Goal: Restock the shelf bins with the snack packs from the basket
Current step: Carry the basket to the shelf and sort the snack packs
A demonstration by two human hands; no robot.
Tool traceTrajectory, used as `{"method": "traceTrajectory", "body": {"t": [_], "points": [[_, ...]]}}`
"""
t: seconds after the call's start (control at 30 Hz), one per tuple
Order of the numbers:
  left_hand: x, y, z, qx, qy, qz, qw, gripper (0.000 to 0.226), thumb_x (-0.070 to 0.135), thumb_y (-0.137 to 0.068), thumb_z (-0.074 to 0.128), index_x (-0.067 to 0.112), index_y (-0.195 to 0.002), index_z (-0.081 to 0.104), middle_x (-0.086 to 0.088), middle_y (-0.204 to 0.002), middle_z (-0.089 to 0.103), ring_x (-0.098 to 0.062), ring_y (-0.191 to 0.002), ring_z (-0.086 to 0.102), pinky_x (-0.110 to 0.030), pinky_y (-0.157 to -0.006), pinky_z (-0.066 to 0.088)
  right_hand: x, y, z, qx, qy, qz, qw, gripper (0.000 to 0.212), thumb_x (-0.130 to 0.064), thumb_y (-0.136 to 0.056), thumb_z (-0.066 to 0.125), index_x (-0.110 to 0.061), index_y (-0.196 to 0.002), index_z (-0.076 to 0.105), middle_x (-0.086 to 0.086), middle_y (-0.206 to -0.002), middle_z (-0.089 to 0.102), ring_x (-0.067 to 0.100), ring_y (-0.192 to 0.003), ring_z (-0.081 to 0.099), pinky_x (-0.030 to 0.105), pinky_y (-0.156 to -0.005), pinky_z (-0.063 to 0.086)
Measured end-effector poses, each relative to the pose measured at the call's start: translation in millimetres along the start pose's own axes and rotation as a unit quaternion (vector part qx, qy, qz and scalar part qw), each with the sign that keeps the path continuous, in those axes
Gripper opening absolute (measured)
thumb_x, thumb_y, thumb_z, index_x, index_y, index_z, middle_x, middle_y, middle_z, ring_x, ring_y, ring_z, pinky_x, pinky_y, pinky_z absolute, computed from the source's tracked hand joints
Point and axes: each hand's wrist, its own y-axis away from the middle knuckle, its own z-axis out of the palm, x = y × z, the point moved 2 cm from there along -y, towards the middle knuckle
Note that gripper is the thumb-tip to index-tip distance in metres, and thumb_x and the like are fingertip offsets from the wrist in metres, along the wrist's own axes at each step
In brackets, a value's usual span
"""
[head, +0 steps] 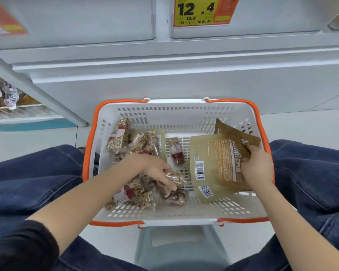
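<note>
A white basket [176, 114] with orange handles sits on the floor between my knees. Several clear packs of nut bars [134, 142] lie in its left half, and one small pack [176, 150] lies alone in the middle. My left hand [157, 171] reaches in, its fingers lying over a clear nut pack [176, 178] at the near side. Gold-brown pouches [213, 159] fill the right half. My right hand [257, 165] grips the edge of the top brown pouch [235, 139], thumb on its face.
White shelf fronts [164, 61] rise just behind the basket, with a yellow price tag [196, 11] reading 12.4 above. A lower shelf [12, 110] at the left holds bagged snacks. My knees in blue jeans flank the basket; a grey stool [180, 245] is under me.
</note>
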Motion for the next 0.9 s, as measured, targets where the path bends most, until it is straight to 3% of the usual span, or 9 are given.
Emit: {"method": "traceTrajectory", "body": {"t": [0.1,0.17,0.23,0.37,0.5,0.7,0.8,0.87,0.9], "points": [[11,-27,9,-0.006,0.037,-0.047,0.998,0.106,0.094,-0.065,0.021,0.025,-0.142,0.042,-0.005,-0.155,0.025,-0.027,-0.143,0.020,-0.053,-0.115,0.016,-4,0,1,-0.008,0.017,-0.001,1.000,0.018,-0.009,-0.092,0.053,-0.014,-0.108,0.061,0.005,-0.091,0.064,0.024,-0.073,0.063,0.039,-0.069,0.058],[22,-48,11,0.066,-0.031,-0.061,0.995,0.095,0.086,-0.072,0.034,0.019,-0.139,0.047,-0.007,-0.157,0.019,-0.027,-0.144,0.013,-0.053,-0.116,0.010,-5,-2,4,-0.019,0.024,0.007,1.000,0.018,-0.013,-0.092,0.054,-0.016,-0.110,0.060,0.006,-0.095,0.065,0.024,-0.076,0.064,0.042,-0.073,0.059],[27,-68,10,0.104,-0.094,-0.047,0.989,0.096,0.076,-0.073,0.053,0.018,-0.146,0.033,-0.007,-0.159,0.001,-0.027,-0.145,-0.008,-0.055,-0.115,-0.005,-5,-5,6,-0.023,0.026,0.022,0.999,0.021,-0.014,-0.092,0.055,-0.017,-0.113,0.059,0.006,-0.098,0.065,0.025,-0.079,0.065,0.045,-0.075,0.058],[20,-99,17,0.048,-0.194,-0.098,0.975,0.124,0.075,-0.062,0.064,0.024,-0.152,-0.004,-0.010,-0.153,-0.028,-0.037,-0.136,-0.031,-0.074,-0.101,-0.013,-7,-11,8,-0.039,0.037,0.037,0.998,0.030,-0.013,-0.092,0.055,-0.018,-0.121,0.056,0.006,-0.105,0.064,0.026,-0.084,0.066,0.045,-0.076,0.058],[28,-116,19,0.076,-0.308,-0.055,0.947,0.121,0.092,-0.057,0.044,0.029,-0.152,0.004,-0.005,-0.158,-0.013,-0.039,-0.137,-0.029,-0.081,-0.082,-0.022,-12,-8,20,-0.045,0.057,-0.014,0.997,0.034,-0.009,-0.091,0.052,-0.020,-0.123,0.056,0.003,-0.108,0.062,0.024,-0.090,0.065,0.043,-0.077,0.058],[21,-114,0,0.101,-0.278,-0.101,0.950,0.121,0.094,-0.059,0.038,0.024,-0.152,0.005,-0.008,-0.159,-0.003,-0.038,-0.143,-0.012,-0.081,-0.091,-0.012,-11,-5,8,0.017,0.132,0.001,0.991,0.078,-0.013,-0.083,0.067,-0.026,-0.144,0.022,0.011,-0.148,0.033,0.037,-0.121,0.049,0.051,-0.088,0.049],[15,-108,-2,0.106,-0.257,-0.107,0.955,0.111,0.089,-0.067,0.035,0.026,-0.152,0.003,-0.007,-0.159,-0.006,-0.037,-0.143,-0.012,-0.079,-0.095,-0.011,-40,18,9,0.099,0.200,-0.182,0.958,0.096,-0.011,-0.056,0.084,-0.020,-0.140,0.039,0.023,-0.134,0.043,0.042,-0.111,0.050,0.052,-0.085,0.045],[15,-106,2,0.107,-0.265,-0.108,0.952,0.102,0.085,-0.073,0.033,0.029,-0.152,0.002,-0.006,-0.159,-0.008,-0.038,-0.142,-0.017,-0.080,-0.091,-0.015,-61,40,34,0.043,0.222,-0.374,0.899,0.098,-0.014,-0.045,0.087,-0.017,-0.135,0.048,0.018,-0.130,0.048,0.036,-0.107,0.055,0.046,-0.079,0.050],[15,-105,5,0.104,-0.269,-0.116,0.950,0.098,0.082,-0.075,0.032,0.030,-0.152,0.001,-0.006,-0.159,-0.009,-0.040,-0.140,-0.021,-0.081,-0.088,-0.017,-66,50,53,-0.029,0.251,-0.451,0.856,0.095,-0.022,-0.053,0.085,-0.016,-0.139,0.044,0.014,-0.138,0.045,0.034,-0.117,0.051,0.048,-0.087,0.048]]}}
